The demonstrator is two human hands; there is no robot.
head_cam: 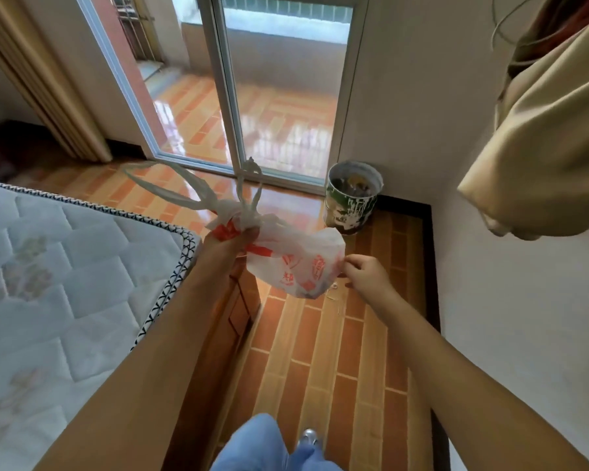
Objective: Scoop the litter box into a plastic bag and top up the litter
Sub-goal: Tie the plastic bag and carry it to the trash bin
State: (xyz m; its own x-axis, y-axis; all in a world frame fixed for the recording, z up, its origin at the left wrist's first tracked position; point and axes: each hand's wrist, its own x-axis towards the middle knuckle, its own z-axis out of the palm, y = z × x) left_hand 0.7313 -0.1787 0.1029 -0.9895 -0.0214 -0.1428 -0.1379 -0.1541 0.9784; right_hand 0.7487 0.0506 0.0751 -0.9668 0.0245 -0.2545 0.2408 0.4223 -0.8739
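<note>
Head view: a white plastic bag [296, 266] with red print hangs in the air between both hands, above the tiled floor [320, 351] and just off the corner of the bed [65, 266]. Its long axis runs from the gathered neck at upper left to the rounded bottom at lower right, sloping gently down toward the right. The body bulges with something inside that cannot be made out. The loop handles [184, 192] splay up and away from the neck toward the sliding door [279, 96], and one of them is knotted at its tip.

The left hand [230, 241] reaches forward on a nearly straight arm. Its fingers are curled tight round the bunched neck, and the handles sprout above the fist. The right hand [366, 275] comes in from the right on a bent arm, lower than the left. Its fingers [351, 263] pinch the bottom edge of the bag between thumb and forefinger, and the remaining fingers are loosely curled behind.

Beyond the bag, near the wall corner, stands an open round tin [351, 202] streaked with white and green, holding dark scraps. The glass door shows a glossy balcony floor outside. A beige cloth [541, 147] hangs in at upper right. At the bottom edge, blue-trousered legs [252, 443] and a grey shoe [308, 436] stand on the tiles.
</note>
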